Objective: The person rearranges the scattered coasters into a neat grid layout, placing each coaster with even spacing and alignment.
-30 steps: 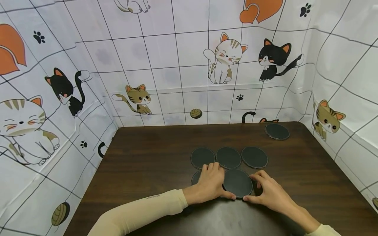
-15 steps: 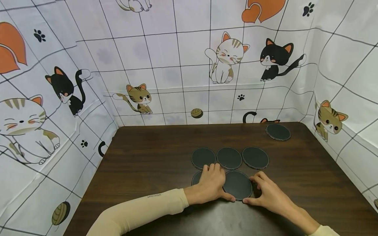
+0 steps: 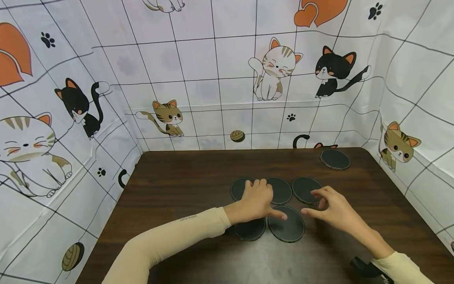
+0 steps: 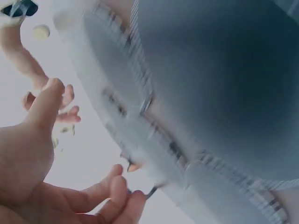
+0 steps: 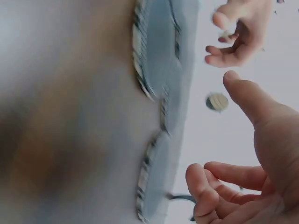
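Several round dark coasters with stitched rims lie on the brown table in the head view. Three form a back row: a left coaster [image 3: 237,192], a middle coaster [image 3: 282,192] and a right coaster [image 3: 302,190]. In front of them are a front-left coaster [image 3: 250,231] and a front-right coaster [image 3: 286,229]. My left hand [image 3: 256,200] hovers over the left part of the group, partly covering it, thumb out above the front-right coaster. To the right, my right hand [image 3: 333,207] is raised off the table with thumb and fingers apart. Both wrist views show hands holding nothing.
Another coaster [image 3: 335,159] lies apart near the table's far right corner. A dark object [image 3: 365,267], partly hidden by the right sleeve, is at the lower right. A cat-print sheet [image 3: 198,94] surrounds the brown table [image 3: 170,189] on three sides.
Both hands have let go of the front-right coaster and lifted up and away from the viewer. More of the front-left coaster shows now. The coasters have hardly moved.
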`<state>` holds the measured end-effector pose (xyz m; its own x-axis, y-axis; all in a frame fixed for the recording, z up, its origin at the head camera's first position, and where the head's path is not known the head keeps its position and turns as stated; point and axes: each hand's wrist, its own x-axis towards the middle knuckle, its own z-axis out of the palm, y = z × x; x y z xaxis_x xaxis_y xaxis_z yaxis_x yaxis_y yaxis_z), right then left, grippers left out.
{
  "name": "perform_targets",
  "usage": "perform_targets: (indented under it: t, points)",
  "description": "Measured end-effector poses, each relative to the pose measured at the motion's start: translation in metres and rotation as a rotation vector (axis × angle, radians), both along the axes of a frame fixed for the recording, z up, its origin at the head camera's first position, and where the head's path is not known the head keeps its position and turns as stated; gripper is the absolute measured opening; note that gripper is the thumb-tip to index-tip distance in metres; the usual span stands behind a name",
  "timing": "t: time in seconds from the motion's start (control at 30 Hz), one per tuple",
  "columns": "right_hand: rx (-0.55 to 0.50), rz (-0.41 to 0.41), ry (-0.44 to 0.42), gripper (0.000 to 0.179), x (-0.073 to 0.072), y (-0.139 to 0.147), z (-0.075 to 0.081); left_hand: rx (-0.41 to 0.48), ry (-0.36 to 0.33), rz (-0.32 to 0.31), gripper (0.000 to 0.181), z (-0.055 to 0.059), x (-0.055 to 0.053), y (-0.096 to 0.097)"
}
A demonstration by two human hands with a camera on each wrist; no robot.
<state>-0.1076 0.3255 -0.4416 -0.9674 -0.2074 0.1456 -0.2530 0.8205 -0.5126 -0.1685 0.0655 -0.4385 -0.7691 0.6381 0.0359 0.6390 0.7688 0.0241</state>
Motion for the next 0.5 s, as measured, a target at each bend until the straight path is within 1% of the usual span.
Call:
perform_targets:
  t: [0.1, 0.2, 0.3, 0.4, 0.5]
  points:
    - [0.018, -0.054, 0.010, 0.075, -0.012, 0.013, 0.014, 0.127, -0.013, -0.012, 0.079, 0.011, -0.020, 0.015]
    - [0.037, -0.089, 0.009, 0.076, -0.022, 0.024, 0.023, 0.211, 0.000, -0.039, 0.079, 0.015, -0.037, 0.031]
    - [0.058, -0.107, 0.012, 0.077, -0.032, 0.032, 0.026, 0.254, 0.006, -0.040, 0.084, 0.012, -0.052, 0.046]
    - [0.069, -0.118, 0.009, 0.080, -0.040, 0.040, 0.025, 0.263, -0.004, -0.023, 0.085, 0.006, -0.067, 0.058]
    - [0.072, -0.125, -0.013, 0.082, -0.048, 0.047, 0.023, 0.271, -0.016, -0.007, 0.085, 0.000, -0.081, 0.069]
